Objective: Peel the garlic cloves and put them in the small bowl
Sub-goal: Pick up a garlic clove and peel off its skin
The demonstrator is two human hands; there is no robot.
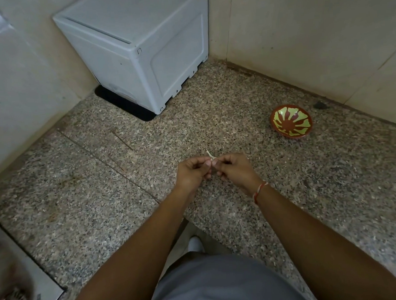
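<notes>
Above the speckled stone worktop (83,206), a garlic clove (210,157) is pinched by the left hand (195,171) and right hand (234,169); a small bowl (291,124) sits near the tiled wall (313,34).

Granite counter (212,106), tiled walls (300,23), grey box (136,43)

A grey plastic box (141,47) stands in the speckled counter's (213,115) corner, a steel sink (16,289) far left.

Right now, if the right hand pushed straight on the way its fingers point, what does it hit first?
The left hand. The right hand points left; both pinch the garlic clove between them, fingertips almost touching. Depth unclear.
</notes>
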